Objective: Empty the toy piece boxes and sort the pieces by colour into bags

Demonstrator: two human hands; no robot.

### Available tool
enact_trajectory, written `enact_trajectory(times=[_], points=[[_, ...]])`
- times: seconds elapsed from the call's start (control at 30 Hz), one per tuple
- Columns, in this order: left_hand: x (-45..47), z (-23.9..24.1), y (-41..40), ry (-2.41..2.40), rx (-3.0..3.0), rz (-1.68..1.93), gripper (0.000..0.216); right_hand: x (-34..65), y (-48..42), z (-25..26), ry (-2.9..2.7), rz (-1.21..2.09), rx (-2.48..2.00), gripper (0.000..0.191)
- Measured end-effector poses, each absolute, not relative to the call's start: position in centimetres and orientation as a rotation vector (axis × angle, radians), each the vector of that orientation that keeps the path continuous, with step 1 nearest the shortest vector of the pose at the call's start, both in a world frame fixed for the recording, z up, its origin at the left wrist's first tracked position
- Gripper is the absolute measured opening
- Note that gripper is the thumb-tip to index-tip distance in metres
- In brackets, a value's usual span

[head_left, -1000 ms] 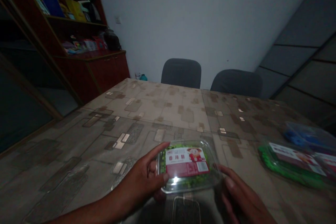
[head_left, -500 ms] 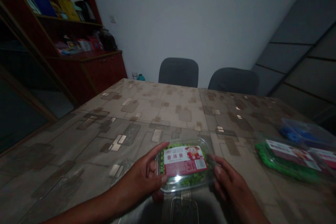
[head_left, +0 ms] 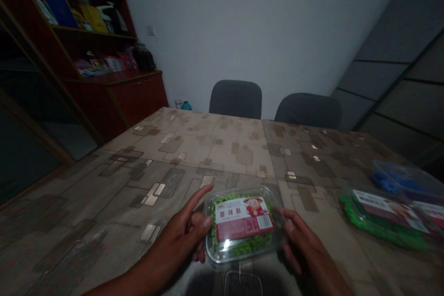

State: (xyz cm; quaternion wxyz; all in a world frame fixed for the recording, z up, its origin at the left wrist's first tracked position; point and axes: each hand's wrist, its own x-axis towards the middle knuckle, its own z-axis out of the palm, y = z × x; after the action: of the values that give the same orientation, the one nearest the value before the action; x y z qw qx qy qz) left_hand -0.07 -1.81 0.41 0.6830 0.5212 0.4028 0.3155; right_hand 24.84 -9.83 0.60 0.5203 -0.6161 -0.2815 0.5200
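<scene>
Far left of the tub stands a red cabinet, a dark pot on top, and then a teal bottle behind the table. Just left of the tub, the left hand sets its thumb against the rim, index finger stretched out; how firmly it grips cannot be told. The tub is at the table's near side, between both hands. Two chairs stand beyond it. On its right end, the right hand grips the rim. Farther right lie a green tub and, behind that, a blue tub.

The left hand's lower fingers are partly hidden; the tub's underside is out of sight, so whether it rests on the table is unclear. The blue tub is cut off.

The tub's label reads 香辣酥, beside a hatted figure and a barcode; its small print, and the green tub's label, are illegible.
</scene>
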Motion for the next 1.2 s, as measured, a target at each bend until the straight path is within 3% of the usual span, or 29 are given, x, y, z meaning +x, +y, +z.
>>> enact_trajectory(times=[0.27,0.77,0.93,1.2], points=[[0.5,-0.3,-0.6,0.895,1.056,0.768,0.069,25.5,-7.3,1.3,-0.875,1.116,-1.422,0.037],[0.9,-0.6,-0.5,0.894,1.022,0.808,0.075,25.9,-7.3,1.5,-0.894,1.201,-1.343,0.043],[1.1,-0.7,-0.5,0.883,1.123,0.812,0.086,26.4,-7.6,0.9,-0.894,1.253,-1.37,0.04],[3.0,0.2,-1.0,0.887,1.029,0.828,0.074,28.0,-8.6,-0.3,-0.978,1.182,-1.422,0.035]])
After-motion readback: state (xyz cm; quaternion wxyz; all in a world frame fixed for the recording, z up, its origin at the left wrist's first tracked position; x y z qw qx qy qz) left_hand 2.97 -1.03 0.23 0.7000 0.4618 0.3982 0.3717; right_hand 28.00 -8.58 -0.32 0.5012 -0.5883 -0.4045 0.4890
